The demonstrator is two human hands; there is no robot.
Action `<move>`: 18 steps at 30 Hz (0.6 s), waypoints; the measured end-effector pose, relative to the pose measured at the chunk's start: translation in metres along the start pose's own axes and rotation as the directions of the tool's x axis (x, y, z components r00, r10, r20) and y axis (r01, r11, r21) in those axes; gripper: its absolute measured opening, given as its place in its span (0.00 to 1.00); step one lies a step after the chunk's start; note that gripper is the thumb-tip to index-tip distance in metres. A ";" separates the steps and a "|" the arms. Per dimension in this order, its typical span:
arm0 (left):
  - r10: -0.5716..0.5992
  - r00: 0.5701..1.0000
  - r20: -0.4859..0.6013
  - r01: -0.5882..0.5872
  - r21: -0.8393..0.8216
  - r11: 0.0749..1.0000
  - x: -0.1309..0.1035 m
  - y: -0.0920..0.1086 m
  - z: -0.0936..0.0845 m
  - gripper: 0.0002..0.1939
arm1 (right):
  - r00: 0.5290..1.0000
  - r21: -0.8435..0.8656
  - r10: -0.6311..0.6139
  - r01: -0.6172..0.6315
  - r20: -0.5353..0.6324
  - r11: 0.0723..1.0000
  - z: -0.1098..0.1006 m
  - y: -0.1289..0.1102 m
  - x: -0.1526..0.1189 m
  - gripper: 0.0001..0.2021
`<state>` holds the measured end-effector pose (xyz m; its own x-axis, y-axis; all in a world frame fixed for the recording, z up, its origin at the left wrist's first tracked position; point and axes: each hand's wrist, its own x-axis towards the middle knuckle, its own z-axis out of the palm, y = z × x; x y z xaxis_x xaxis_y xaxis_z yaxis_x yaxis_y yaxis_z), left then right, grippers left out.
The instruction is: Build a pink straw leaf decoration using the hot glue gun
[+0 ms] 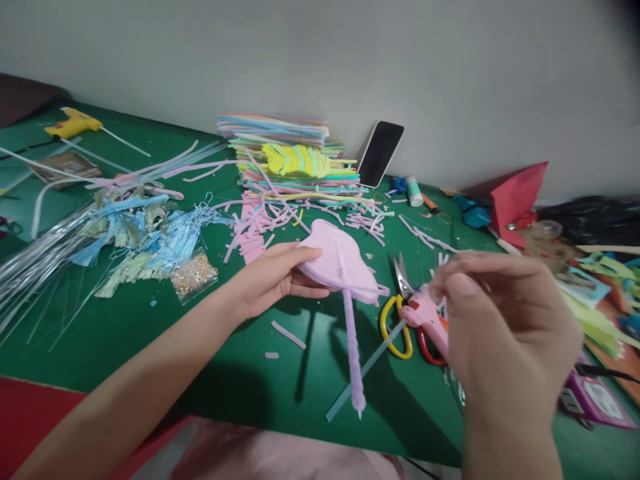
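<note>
A lilac, petal-shaped pipe cleaner piece (333, 250) rests in my left hand (275, 277), thumb on top and fingers beneath. From its underside a wrapped lilac stem (353, 347) points down toward me, and a thin loose strand sticks out at the upper left. To the right, my right hand (510, 327) is raised above the table, thumb and forefinger pressed together; whatever they may pinch is too blurred to make out. Behind that hand lies a pink glue gun (425, 317), partly hidden, with a clear glue stick (370, 363) extending from it. Scissors (401, 275) with yellow and red handles lie against it.
Bundled pipe cleaners (280, 130) and a propped phone (383, 153) stand by the wall. Pastel tassels (175, 233) and a bag of gold beads (195, 275) lie left. A yellow glue gun (75, 125) is far left; a purple device (597, 400) sits right.
</note>
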<state>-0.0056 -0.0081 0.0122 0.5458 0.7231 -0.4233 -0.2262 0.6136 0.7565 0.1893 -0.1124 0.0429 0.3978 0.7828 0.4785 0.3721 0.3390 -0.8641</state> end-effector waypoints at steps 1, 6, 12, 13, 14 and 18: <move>0.006 1.000 0.001 -0.006 -0.010 1.000 0.000 0.001 -0.002 0.06 | 0.998 0.079 0.062 -0.060 -0.028 0.995 -0.005 0.002 -0.006 0.03; 0.017 1.000 0.023 -0.015 -0.067 0.998 0.002 0.005 -0.006 0.09 | 0.706 0.144 0.505 -0.640 0.496 0.754 -0.005 0.028 -0.041 0.22; -0.008 0.999 0.048 0.009 -0.022 1.000 0.002 0.003 -0.003 0.11 | 0.610 0.286 0.617 -0.786 0.497 0.548 0.037 0.031 -0.048 0.20; -0.004 0.997 0.079 0.004 0.000 1.000 0.001 0.002 -0.003 0.12 | 0.624 0.333 0.637 -0.781 0.453 0.529 0.042 0.029 -0.046 0.18; 0.007 0.994 0.112 -0.009 0.022 1.000 0.000 0.001 -0.003 0.12 | 0.636 0.371 0.661 -0.771 0.398 0.518 0.044 0.028 -0.043 0.16; 0.083 0.976 0.202 -0.101 0.082 0.991 -0.004 -0.002 -0.001 0.11 | 0.695 0.412 0.685 -0.702 0.218 0.581 0.045 0.028 -0.039 0.13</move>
<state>-0.0081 -0.0121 0.0122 0.6766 0.6927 -0.2496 -0.2135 0.5090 0.8339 0.1465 -0.1100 -0.0068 0.3483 0.8902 -0.2937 -0.4085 -0.1378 -0.9023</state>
